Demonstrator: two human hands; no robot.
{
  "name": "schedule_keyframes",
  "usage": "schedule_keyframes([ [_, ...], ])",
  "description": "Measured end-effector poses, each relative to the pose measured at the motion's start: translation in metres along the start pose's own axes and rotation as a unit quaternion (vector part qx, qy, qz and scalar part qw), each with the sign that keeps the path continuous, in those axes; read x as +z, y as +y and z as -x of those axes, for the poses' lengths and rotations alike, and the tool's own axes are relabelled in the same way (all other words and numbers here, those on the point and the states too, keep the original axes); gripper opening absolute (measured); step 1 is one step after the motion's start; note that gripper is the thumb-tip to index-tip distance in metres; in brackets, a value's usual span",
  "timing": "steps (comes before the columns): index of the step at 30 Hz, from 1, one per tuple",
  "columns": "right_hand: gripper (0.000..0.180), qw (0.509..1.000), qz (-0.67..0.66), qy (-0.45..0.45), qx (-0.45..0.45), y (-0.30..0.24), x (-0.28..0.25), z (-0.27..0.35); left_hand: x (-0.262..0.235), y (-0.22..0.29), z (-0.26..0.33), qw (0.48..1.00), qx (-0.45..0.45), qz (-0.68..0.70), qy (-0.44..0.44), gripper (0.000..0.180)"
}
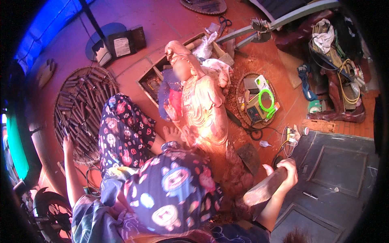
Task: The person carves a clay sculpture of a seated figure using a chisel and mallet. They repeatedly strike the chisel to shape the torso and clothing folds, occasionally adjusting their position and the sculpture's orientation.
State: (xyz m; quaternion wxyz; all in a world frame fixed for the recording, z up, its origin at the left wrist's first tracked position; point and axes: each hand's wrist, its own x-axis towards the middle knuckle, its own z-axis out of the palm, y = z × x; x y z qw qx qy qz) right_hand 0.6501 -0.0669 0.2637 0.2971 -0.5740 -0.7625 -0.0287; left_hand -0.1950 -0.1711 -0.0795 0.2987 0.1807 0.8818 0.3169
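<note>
A carved wooden statue (202, 109) of a robed figure lies between my legs, its head toward the far side. My right hand (287, 174) is wrapped round a thick wooden mallet (263, 188), to the right of the statue's lower end. Far to the left, my left hand (68, 142) is closed on a thin, slender tool that looks like a carving chisel (65, 131). That hand is at the left edge of a round woven tray (114, 81) full of wooden-handled carving chisels (83, 107). My bare foot (173, 135) rests against the statue's left side.
Beyond the statue sits a wooden box (146, 87) with cloth and plastic bags. Another round basket (242, 111) holds a bright green ring-shaped thing (266, 100) and small items. Dark panelled boards (340, 160) lie at right, below a dark wooden piece (338, 95). A motorbike wheel (54, 210) stands lower left.
</note>
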Motion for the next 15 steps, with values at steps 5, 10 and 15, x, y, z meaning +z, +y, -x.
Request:
schedule_keyframes([
  [5, 0.047, 0.995, 0.072, 0.044, 0.046, -0.019, -0.029, 0.006, -0.01, -0.079, 0.012, 0.983, -0.036, 0.18, -0.017, 0.037],
  [10, 0.033, 0.993, 0.045, 0.091, 0.054, -0.019, -0.045, 0.031, 0.011, -0.077, 0.017, 0.992, -0.043, 0.112, -0.028, 0.036],
  [15, 0.027, 0.99, 0.1, 0.103, 0.008, -0.019, -0.083, 0.071, 0.061, -0.106, 0.022, 0.986, -0.08, 0.148, 0.015, 0.044],
])
